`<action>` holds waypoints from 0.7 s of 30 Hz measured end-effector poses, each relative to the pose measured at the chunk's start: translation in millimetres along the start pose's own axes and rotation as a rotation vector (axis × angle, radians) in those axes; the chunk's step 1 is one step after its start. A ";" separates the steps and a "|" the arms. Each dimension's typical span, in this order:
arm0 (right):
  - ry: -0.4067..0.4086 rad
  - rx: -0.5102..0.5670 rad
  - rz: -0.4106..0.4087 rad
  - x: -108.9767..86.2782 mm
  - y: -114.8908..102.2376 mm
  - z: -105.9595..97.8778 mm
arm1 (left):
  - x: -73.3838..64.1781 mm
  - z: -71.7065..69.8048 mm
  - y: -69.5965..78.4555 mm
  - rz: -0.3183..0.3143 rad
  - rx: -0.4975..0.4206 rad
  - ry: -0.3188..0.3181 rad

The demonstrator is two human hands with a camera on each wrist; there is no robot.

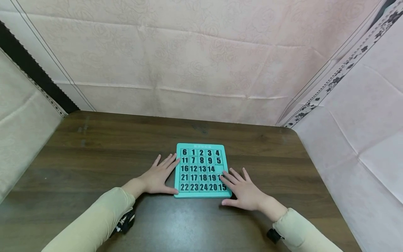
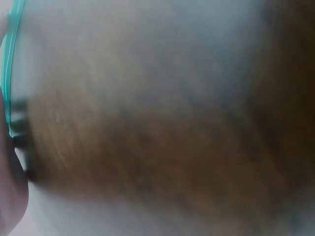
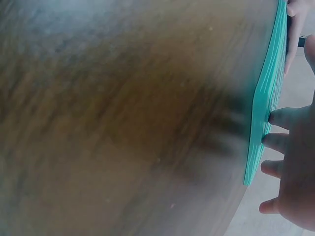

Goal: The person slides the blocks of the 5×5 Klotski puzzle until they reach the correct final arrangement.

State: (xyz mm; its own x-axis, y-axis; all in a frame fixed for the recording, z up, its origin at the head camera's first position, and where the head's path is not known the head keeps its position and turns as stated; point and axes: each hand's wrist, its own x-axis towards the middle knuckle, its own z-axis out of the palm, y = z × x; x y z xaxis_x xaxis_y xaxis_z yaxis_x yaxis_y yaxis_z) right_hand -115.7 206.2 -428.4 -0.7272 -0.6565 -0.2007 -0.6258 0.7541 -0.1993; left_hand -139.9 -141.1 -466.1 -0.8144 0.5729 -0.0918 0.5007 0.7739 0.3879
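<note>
A teal sliding number puzzle (image 1: 203, 168) lies flat on the table in the head view, its tiles printed with black numbers. A gap shows in its right column, beside the 14 tile. My left hand (image 1: 156, 177) is spread along the left side, thumb and forefinger touching the frame. From the right, my other hand (image 1: 247, 193) reaches over the edge with straight, spread fingers. One fingertip covers part of a tile below the gap. In the right wrist view, the puzzle's side (image 3: 266, 93) appears beside that hand's fingers (image 3: 275, 142). Only a strip of teal edge (image 2: 9, 64) shows in the left wrist view.
The puzzle lies on a dark brown wooden table (image 1: 126, 140) with a glossy patch near the front. Pale patterned cloth (image 1: 189, 63) hangs behind the table and along both sides. Dark bands (image 1: 126, 220) sit at both sleeve cuffs.
</note>
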 end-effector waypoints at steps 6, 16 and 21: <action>0.008 -0.015 0.004 1.6 1.6 3.0 | 0.2 -0.3 0.5 0.011 -0.006 0.013; 0.016 -0.053 0.022 9.4 2.6 1.7 | 0.2 0.1 0.5 0.015 -0.009 0.020; 0.000 -0.065 0.044 15.1 4.2 0.1 | 0.0 -1.2 1.7 0.012 -0.004 0.015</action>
State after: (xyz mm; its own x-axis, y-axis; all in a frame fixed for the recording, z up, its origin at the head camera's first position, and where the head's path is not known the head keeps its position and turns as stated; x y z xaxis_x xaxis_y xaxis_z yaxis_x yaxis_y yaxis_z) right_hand -129.3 199.5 -432.3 -0.7540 -0.6230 -0.2081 -0.6105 0.7816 -0.1278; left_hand -139.4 -140.1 -464.4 -0.8126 0.5781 -0.0735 0.5095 0.7659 0.3921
